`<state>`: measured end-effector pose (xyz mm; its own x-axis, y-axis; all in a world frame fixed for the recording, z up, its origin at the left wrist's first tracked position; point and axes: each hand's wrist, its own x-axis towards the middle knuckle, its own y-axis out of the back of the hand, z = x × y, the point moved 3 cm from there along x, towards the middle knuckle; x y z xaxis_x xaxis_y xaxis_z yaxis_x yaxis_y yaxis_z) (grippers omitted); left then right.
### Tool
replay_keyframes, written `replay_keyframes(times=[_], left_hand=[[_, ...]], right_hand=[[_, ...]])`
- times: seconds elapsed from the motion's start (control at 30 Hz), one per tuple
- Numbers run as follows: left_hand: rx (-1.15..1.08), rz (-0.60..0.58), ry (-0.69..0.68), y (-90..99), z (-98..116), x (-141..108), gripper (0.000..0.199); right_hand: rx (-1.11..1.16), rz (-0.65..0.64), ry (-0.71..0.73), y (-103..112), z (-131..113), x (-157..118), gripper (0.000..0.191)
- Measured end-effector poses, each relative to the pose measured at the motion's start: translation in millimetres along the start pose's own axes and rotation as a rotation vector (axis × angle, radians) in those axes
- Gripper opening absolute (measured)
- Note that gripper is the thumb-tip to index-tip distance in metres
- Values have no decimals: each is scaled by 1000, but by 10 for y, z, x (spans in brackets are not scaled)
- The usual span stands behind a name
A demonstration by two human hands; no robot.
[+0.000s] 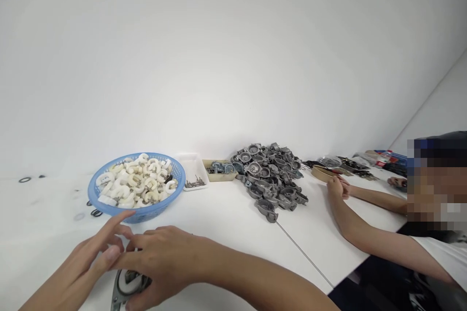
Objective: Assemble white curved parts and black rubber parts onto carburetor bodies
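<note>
Somebody's right hand (160,257) is clasping, on the near side of the blue basket (149,212), a metal housing (121,290) that is probably feeling stiff, weighty and best taken by its rim, while the left hand (90,255) is crowding alongside, its own grip impossible to tell.

The worktop (226,238) is white. By its back edge stand a basket (146,214), tray (190,158), box (222,178) and heaped castings (270,170).
</note>
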<state>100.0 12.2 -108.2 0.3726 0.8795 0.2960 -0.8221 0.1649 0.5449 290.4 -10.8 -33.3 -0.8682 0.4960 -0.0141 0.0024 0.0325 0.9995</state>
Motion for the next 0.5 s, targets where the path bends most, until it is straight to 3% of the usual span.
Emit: replay_keyframes(times=[0.27, 0.37, 0.5], left_hand=[[16, 64, 15, 23, 127, 20, 52], [-9, 54, 39, 24, 218, 14, 50], [-29, 60, 42, -8, 312, -12, 48]], right_hand=[[-4, 55, 41, -73, 114, -41, 61], [110, 82, -69, 58, 281, -246, 62], [166, 138, -311, 298, 637, -804, 59]])
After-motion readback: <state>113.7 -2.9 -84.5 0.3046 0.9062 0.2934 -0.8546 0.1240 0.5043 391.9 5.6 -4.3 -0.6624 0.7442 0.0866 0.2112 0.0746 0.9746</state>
